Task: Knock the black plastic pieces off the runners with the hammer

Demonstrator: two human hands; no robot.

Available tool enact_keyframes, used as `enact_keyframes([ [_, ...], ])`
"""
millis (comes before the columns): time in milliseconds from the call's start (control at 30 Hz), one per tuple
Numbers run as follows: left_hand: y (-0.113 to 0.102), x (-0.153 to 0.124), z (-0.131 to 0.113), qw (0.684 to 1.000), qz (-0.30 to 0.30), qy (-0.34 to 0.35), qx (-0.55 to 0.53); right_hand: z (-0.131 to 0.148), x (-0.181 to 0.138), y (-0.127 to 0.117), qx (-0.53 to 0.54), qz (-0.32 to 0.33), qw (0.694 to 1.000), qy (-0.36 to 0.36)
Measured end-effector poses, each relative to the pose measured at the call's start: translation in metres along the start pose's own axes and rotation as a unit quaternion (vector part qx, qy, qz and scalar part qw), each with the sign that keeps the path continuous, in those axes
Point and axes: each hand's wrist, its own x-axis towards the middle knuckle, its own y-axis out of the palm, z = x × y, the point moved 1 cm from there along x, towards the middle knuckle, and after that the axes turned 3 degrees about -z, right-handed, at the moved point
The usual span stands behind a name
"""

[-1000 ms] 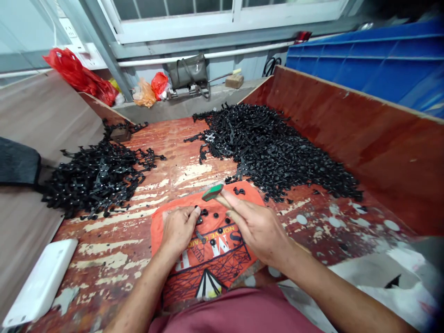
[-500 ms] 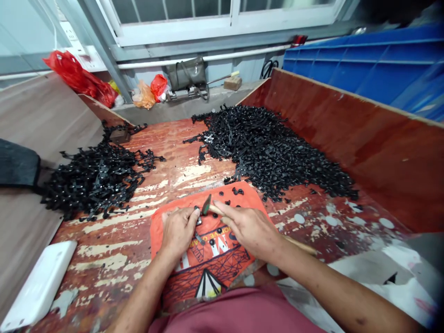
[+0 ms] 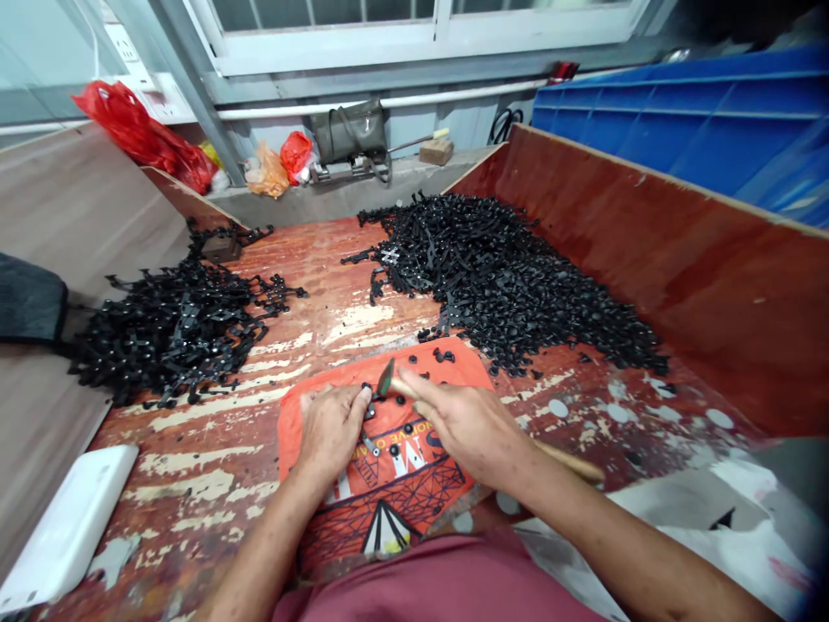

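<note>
My right hand (image 3: pixel 476 423) is closed round the wooden handle of a small hammer (image 3: pixel 386 377), its dark head close to my left fingertips. The handle's end sticks out past my right wrist. On an orange printed cloth (image 3: pixel 389 501) my left hand (image 3: pixel 330 425) is closed, thumb and fingers pinching a small black part (image 3: pixel 369 409) that is mostly hidden. Beneath it a metal-and-black strip (image 3: pixel 371 446) lies on the cloth. Several round black caps (image 3: pixel 395 450) are scattered around both hands.
A large heap of black parts (image 3: pixel 492 268) lies at the back right, and a smaller heap of linked black pieces (image 3: pixel 174 328) at the left. A red board (image 3: pixel 648 233) walls the right side, with a blue crate (image 3: pixel 680 130) behind. A white case (image 3: pixel 71 527) sits front left.
The view has shifted slightly. Both hands keep nearly the same places; the hammer's handle end swings a little to the right, its head staying by my left fingertips.
</note>
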Motion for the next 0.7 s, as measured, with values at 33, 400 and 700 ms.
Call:
enact_keyframes([
  [33,-0.001,0.0,0.001,1.0,0.004,-0.004,-0.016,-0.001,0.001,0.001,0.004,0.005,1.0,0.007],
  [400,0.004,0.004,0.016,0.958,-0.012,-0.082,-0.274,-0.013,0.014,-0.002,0.044,-0.016,0.996,0.08],
  [700,-0.018,-0.012,-0.025,0.817,0.01,-0.189,-0.544,0.011,0.031,0.02,0.308,0.001,0.945,0.112],
])
